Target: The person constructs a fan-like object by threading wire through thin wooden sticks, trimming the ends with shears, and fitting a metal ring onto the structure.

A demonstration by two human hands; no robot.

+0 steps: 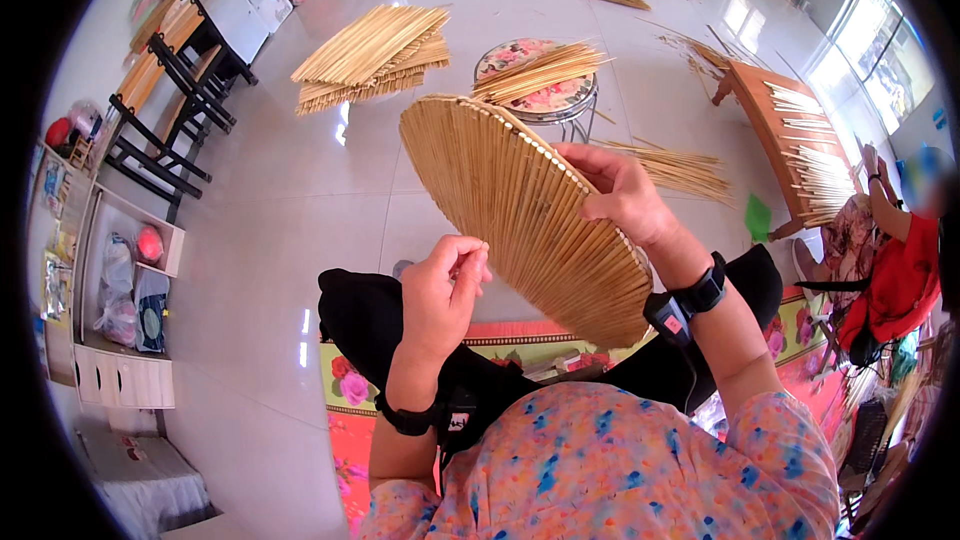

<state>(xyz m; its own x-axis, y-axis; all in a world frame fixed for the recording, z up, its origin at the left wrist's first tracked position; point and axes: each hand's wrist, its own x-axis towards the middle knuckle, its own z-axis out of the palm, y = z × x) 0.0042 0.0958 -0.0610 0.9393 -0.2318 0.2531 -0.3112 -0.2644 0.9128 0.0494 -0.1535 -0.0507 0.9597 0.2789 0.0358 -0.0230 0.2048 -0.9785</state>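
Observation:
My right hand (625, 195) grips a large round disc of radiating straw-coloured stalks (495, 220) by its upper right rim, thumb on the front and fingers behind. The disc is tilted up above my lap, and a row of pale cut ends runs along that rim. My left hand (445, 290) is pinched just off the disc's lower left side, with fingertips curled; whether anything small is between them I cannot make out.
Stalk bundles lie on the floor (365, 65) and on a floral stool (530, 80) ahead. A wooden bench (750, 115) with white sticks stands right, beside another person in red (890, 280). Black chairs (190, 105) and shelving (125, 290) line the left. A floral mat (350, 385) lies under me.

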